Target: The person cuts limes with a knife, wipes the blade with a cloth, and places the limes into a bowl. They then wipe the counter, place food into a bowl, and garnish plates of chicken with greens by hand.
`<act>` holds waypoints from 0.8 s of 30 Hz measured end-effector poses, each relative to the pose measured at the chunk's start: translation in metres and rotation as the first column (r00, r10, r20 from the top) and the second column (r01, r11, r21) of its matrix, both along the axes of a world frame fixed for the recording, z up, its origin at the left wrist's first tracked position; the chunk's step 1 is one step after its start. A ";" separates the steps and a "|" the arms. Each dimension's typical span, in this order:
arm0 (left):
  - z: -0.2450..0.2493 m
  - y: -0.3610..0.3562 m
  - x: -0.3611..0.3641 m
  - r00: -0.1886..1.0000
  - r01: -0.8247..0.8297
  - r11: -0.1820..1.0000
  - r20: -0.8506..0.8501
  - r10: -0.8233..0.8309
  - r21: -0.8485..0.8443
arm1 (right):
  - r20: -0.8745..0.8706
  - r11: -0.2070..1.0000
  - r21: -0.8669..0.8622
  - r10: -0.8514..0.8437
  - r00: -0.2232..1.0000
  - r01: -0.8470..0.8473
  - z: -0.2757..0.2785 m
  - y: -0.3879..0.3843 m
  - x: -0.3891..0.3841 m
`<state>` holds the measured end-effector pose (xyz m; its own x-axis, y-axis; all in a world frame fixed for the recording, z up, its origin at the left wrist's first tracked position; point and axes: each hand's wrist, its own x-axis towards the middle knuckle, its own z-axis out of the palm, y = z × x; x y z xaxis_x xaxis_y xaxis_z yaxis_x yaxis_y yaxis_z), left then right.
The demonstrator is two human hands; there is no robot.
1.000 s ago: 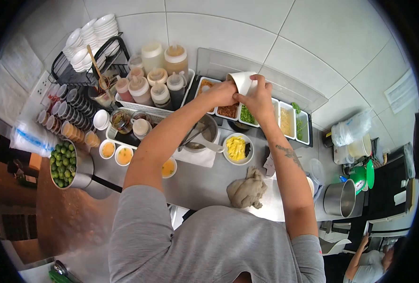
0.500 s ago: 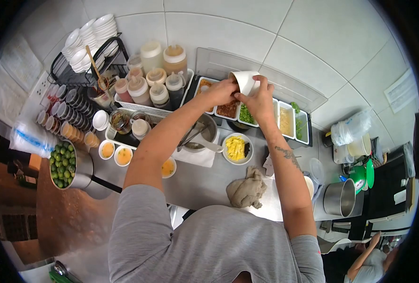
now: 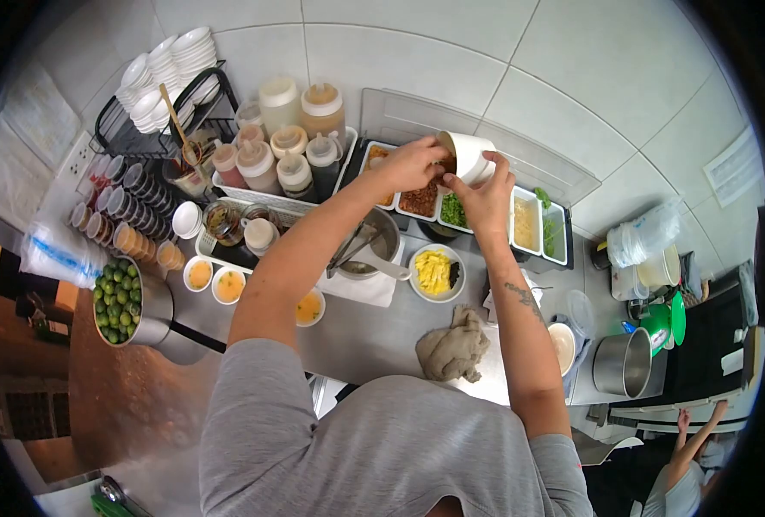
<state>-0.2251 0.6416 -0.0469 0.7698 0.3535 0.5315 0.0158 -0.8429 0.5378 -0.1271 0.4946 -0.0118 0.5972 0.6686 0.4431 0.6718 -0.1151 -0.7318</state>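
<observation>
Left hand: fingers bunched narrow, tips right at the mouth of the cup. The pinch looks like the brown topping from the tray compartment just below, at 6 o'clock of that hand.

Right hand: fingers wrapped on the cup's wall from underneath, firm hold. The cup is in the air above the topping tray, tilted, mouth facing 9 o'clock toward the left fingers.

Further out:
- green herbs at 3 o'clock of the brown compartment, touching it
- plate with yellow strips at 6 o'clock of the tray, just beside it
- pot with tongs at 8 o'clock of the cup
- squeeze bottles at 9 o'clock
- grey cloth at 6 o'clock, well apart
- pot of limes far out at 8 o'clock

My read on doing this well:
- Keep the cup over the tray so stray bits fall back in, not onto the counter.
- Get the fingertips past the rim before opening them.
- Hold the tilt shallow enough that nothing slides out.
- Keep the right thumb off the rim.
</observation>
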 end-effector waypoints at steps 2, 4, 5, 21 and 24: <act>0.000 -0.010 0.001 0.997 -0.035 0.992 -0.064 0.043 0.120 | 0.069 1.000 0.030 0.001 0.998 -0.003 -0.005 0.001 0.002; -0.003 -0.009 0.003 0.993 -0.035 0.983 -0.108 0.055 0.180 | 0.069 0.999 0.038 0.005 0.998 -0.007 -0.005 0.001 0.002; -0.006 -0.006 0.004 0.992 -0.020 0.984 -0.122 0.042 0.178 | 0.035 1.000 0.030 0.009 0.999 -0.010 -0.003 0.001 0.002; -0.004 -0.001 -0.013 0.943 -0.125 0.992 -0.308 0.125 0.019 | -0.124 0.995 0.061 -0.066 0.990 0.074 -0.007 -0.014 0.009; 0.002 -0.011 -0.019 0.949 -0.146 0.989 -0.285 0.136 -0.013 | -0.256 0.986 0.163 0.020 0.966 0.023 -0.019 -0.015 0.017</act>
